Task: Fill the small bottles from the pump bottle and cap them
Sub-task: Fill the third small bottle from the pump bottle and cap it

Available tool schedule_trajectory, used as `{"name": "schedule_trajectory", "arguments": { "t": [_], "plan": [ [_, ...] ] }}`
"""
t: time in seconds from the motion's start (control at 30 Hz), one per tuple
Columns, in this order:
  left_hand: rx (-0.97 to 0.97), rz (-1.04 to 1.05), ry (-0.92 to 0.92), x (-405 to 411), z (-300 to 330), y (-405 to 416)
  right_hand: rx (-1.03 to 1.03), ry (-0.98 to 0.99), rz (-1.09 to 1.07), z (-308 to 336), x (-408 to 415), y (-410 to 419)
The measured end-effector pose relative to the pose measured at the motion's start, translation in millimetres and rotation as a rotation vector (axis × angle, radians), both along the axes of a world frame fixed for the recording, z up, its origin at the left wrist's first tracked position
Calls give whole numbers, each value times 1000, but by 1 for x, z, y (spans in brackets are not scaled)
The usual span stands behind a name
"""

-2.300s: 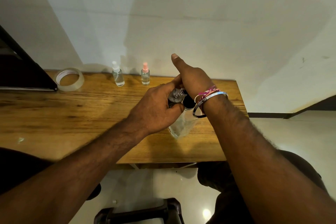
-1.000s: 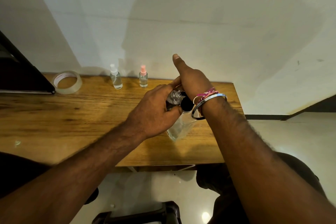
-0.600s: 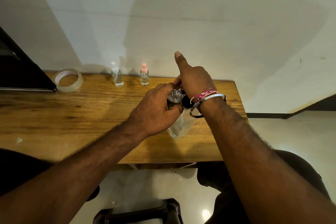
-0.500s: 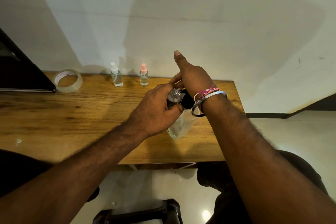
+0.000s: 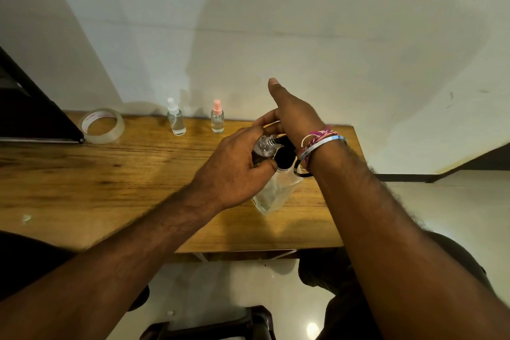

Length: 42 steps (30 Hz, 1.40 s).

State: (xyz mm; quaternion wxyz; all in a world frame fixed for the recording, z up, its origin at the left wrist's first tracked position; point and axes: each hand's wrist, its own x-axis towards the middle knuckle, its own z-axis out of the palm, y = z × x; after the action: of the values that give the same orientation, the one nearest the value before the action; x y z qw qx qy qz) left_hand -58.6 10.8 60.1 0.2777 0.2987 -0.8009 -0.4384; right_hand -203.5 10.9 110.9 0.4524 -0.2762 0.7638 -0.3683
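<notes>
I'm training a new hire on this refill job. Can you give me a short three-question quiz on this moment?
1. True or false: the roll of tape lies on the table to the left of both capped spray bottles.
2. Which colour is the cap of the spray bottle nearer the hands? A) pink B) blue C) black
3. Fill in: the left hand holds a small uncapped ____ against the pump bottle.

Key: 1 true; 2 A; 3 bottle. The right hand rests on the pump, thumb raised.
</notes>
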Motion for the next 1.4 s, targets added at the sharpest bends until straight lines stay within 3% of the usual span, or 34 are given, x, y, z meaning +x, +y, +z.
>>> {"name": "schedule_trajectory", "arguments": {
  "t": [0.7,1.07,1.4],
  "plan": [
    [36,22,-90,1,-11,1,-108,300,0,-14,3,5],
    [40,-2,-2,-2,-7,-4,-39,-19,-21,1,2,2],
    [38,-7,-29,-1,-6,-3,-35,-21,45,1,1,6]
  ]
}}
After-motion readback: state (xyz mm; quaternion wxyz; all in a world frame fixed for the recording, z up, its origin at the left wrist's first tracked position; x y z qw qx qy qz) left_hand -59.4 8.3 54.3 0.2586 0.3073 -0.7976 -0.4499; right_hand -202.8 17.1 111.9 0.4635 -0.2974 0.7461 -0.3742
